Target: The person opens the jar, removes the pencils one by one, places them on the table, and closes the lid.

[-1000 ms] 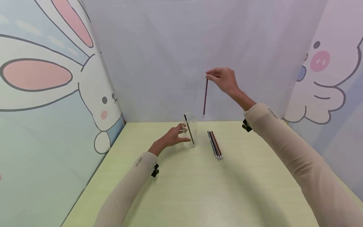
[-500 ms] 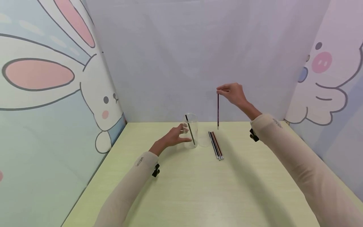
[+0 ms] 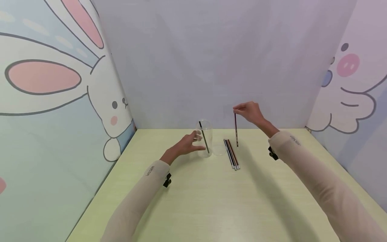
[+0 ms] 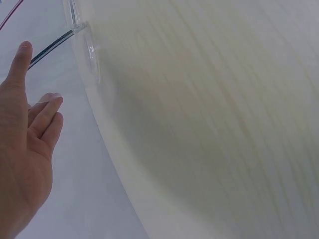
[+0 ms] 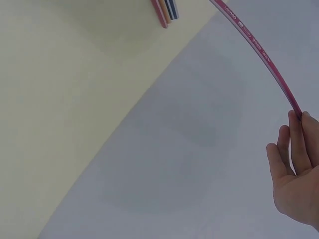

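Observation:
A clear tall cup point(image 3: 208, 137) stands on the table, and one dark pencil point(image 3: 205, 141) leans inside it. My left hand point(image 3: 186, 144) holds the cup from the left, fingers behind and thumb in front. In the left wrist view that pencil point(image 4: 51, 48) shows beyond the thumb; the cup is hard to make out. My right hand point(image 3: 251, 113) pinches a dark red pencil point(image 3: 236, 131) by its upper end. It hangs almost upright, its pale end near the table. Just left of it lie several pencils point(image 3: 231, 154) side by side, pale ends toward me.
A faint clear round outline point(image 3: 219, 150) lies between the cup and the loose pencils; I cannot tell what it is. The pale yellow table point(image 3: 196, 201) meets a plain back wall point(image 3: 181, 67). Cartoon-printed panels point(image 3: 51, 134) rise at the sides.
My right hand has moved down and to the right with the dark red pencil, from near the cup to beside the loose pencils. My left hand and the cup have stayed in place.

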A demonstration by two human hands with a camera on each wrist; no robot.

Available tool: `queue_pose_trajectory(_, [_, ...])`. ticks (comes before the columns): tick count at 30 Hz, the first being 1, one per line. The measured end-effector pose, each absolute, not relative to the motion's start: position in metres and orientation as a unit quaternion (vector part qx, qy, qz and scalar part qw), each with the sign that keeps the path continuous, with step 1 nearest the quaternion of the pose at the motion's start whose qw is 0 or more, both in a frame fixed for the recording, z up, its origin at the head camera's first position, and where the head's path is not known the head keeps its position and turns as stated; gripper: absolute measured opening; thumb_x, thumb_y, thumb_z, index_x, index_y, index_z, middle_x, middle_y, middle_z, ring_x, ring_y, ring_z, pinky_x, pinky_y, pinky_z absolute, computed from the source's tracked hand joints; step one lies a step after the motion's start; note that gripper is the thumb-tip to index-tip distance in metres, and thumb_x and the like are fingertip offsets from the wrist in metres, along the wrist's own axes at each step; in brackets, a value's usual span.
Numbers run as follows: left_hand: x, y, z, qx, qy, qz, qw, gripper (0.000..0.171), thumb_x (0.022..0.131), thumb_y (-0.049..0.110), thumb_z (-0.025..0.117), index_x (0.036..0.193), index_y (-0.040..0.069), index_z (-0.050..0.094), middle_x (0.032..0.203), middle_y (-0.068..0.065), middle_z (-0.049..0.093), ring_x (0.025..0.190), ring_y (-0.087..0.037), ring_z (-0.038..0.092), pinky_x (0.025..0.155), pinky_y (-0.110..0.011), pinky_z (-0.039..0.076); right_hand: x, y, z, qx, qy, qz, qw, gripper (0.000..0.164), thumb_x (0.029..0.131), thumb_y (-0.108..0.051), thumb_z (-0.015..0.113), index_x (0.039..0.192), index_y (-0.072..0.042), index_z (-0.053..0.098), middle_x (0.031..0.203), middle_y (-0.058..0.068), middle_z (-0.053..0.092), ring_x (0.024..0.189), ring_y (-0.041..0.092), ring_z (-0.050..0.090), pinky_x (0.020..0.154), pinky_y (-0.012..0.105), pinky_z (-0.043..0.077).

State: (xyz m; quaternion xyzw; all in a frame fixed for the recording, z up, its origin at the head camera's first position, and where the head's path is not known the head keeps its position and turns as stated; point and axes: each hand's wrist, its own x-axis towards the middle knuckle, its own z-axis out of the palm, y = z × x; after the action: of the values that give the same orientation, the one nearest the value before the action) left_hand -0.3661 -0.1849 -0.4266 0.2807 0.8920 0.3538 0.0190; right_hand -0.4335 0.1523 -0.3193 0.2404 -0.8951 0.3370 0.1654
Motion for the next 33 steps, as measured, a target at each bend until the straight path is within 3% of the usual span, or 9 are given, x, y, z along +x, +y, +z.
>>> queue_pose_trajectory(22, [-0.367,-0.19,-0.429,0.279,0.892,0.356,0.021,0.08,0.096,0.03,0.078,0.151,-0.004,0.032,0.149,-0.024,0.054,0.141,-0.037,0.051,0.114,-0.054,0.044,-0.435,0.155,-0.393,0.24,-0.903,0.324,0.148,0.021,0.1,-0.011,0.071,0.112,0.005,0.077,0.106,0.024,0.076,0.097,0.041,0.072,0.094,0.058,0.052])
queue_pose_trajectory(33, [-0.365,-0.191,-0.428,0.279,0.892,0.355,0.029,0.075,0.097,0.031,0.077,0.15,0.001,0.034,0.15,-0.022,0.054,0.141,-0.036,0.05,0.114,-0.053,0.044,-0.433,0.154,-0.43,0.197,-0.905,0.356,0.122,0.023,0.101,-0.014,0.07,0.113,0.006,0.076,0.107,0.025,0.075,0.101,0.043,0.071,0.088,0.059,0.056])
